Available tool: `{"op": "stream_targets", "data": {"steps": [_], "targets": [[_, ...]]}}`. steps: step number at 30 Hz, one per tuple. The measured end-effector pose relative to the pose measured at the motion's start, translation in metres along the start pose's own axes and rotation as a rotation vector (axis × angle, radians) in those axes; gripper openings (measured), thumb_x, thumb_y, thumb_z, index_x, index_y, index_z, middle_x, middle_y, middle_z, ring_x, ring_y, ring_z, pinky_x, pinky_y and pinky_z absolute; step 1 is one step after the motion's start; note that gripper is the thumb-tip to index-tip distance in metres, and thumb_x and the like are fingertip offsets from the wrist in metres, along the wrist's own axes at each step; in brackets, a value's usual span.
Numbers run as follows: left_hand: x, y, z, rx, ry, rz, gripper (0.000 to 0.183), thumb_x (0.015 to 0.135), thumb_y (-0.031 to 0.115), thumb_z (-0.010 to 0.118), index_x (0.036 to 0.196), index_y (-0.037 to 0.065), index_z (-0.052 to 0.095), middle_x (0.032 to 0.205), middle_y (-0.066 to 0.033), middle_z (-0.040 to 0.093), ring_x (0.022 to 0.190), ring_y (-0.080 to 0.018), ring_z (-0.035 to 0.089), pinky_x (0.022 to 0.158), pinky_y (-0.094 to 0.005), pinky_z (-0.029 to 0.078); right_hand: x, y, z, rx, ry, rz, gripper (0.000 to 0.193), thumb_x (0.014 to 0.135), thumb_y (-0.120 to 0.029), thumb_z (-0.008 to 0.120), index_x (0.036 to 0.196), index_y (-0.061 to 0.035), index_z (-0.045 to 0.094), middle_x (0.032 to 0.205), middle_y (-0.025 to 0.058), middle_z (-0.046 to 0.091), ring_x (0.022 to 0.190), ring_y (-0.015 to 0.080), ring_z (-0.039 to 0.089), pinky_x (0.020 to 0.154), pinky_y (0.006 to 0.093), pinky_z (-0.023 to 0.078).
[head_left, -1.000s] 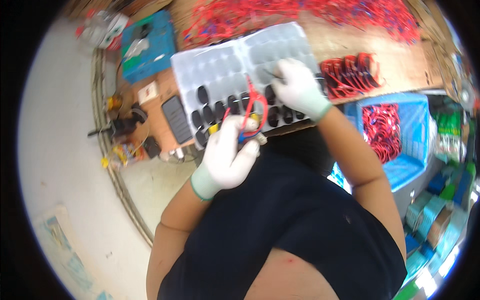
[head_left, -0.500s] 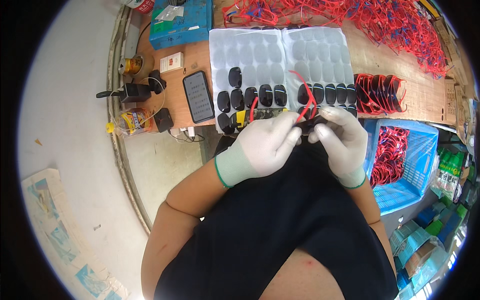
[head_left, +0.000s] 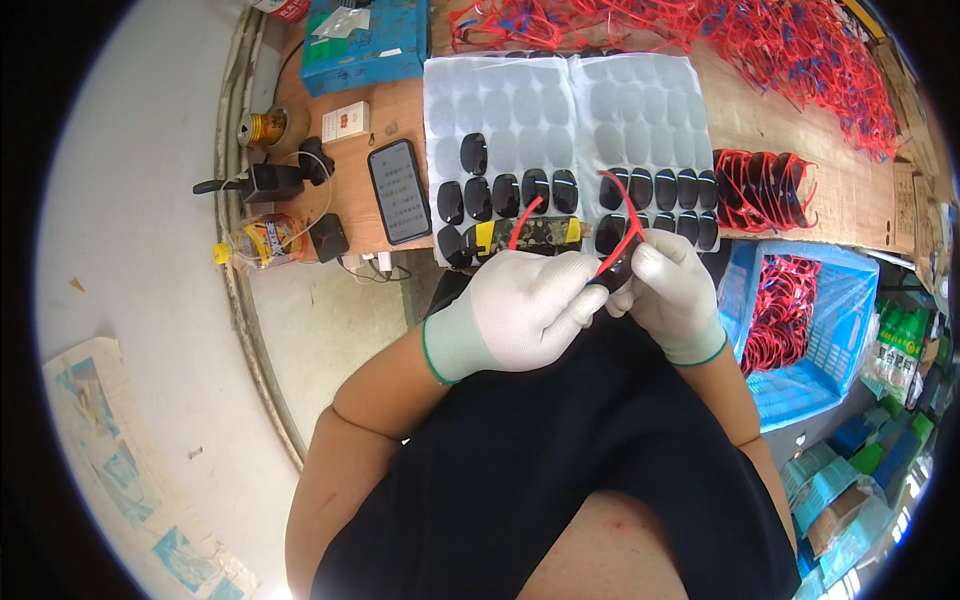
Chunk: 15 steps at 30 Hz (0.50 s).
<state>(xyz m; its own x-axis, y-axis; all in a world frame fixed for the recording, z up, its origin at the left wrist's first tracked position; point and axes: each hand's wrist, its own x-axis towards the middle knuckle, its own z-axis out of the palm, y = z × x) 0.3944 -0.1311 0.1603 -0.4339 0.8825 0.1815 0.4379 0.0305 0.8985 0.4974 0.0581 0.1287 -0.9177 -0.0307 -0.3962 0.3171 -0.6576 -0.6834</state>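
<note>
Both my hands wear white gloves with pale green cuffs. My left hand [head_left: 535, 308] is closed on one side of a red glasses frame [head_left: 632, 226], whose temples stick up past the fingers. Pinching the other side is my right hand [head_left: 672, 292]; a dark lens [head_left: 618, 270] shows between the two hands, partly covered by fingers. Just beyond them lies a white lens sheet [head_left: 500, 105] with rows of oval pockets. Dark lenses [head_left: 478, 198] rest on its nearer rows. A camouflage-patterned item with yellow ends [head_left: 540, 234] lies along the near edge of the sheet.
Red frames with dark lenses [head_left: 768, 190] stand in a row at right, below a heap of red frames [head_left: 800, 60]. A blue basket [head_left: 830, 330] holds more frames. Left are a phone [head_left: 400, 190], a blue box [head_left: 365, 50], chargers [head_left: 272, 183] and a bottle [head_left: 262, 243].
Both hands have come slightly nearer to me with the frame. The frame has tilted, and the dark lens between the fingers shows more. The camouflage item is less covered by my left hand.
</note>
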Motion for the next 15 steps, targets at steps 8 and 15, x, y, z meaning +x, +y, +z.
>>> {"op": "stream_targets", "data": {"steps": [8, 15], "targets": [[0.002, 0.011, -0.003, -0.141, 0.058, -0.151, 0.011, 0.097, 0.008, 0.055, 0.097, 0.001, 0.063, 0.064, -0.0052, 0.061, 0.052, -0.0185, 0.062, 0.052, -0.0305, 0.049, -0.005, -0.013, 0.020, 0.108, 0.013, -0.001, 0.030, 0.095, -0.021, 0.061, 0.103, 0.0073, 0.066, 0.074, 0.0074, 0.061, 0.063, 0.0147, 0.056, 0.061, 0.0300, 0.047], [0.002, 0.011, -0.006, -0.534, 0.082, -0.432, 0.027, 0.103, 0.022, 0.050, 0.111, -0.002, 0.056, 0.072, -0.0043, 0.062, 0.056, -0.0085, 0.057, 0.052, -0.0219, 0.046, -0.005, -0.022, 0.028, -0.160, -0.028, -0.144, 0.011, 0.093, -0.008, 0.062, 0.096, 0.0022, 0.066, 0.077, 0.0044, 0.063, 0.067, 0.0092, 0.056, 0.062, 0.0252, 0.046]]}}
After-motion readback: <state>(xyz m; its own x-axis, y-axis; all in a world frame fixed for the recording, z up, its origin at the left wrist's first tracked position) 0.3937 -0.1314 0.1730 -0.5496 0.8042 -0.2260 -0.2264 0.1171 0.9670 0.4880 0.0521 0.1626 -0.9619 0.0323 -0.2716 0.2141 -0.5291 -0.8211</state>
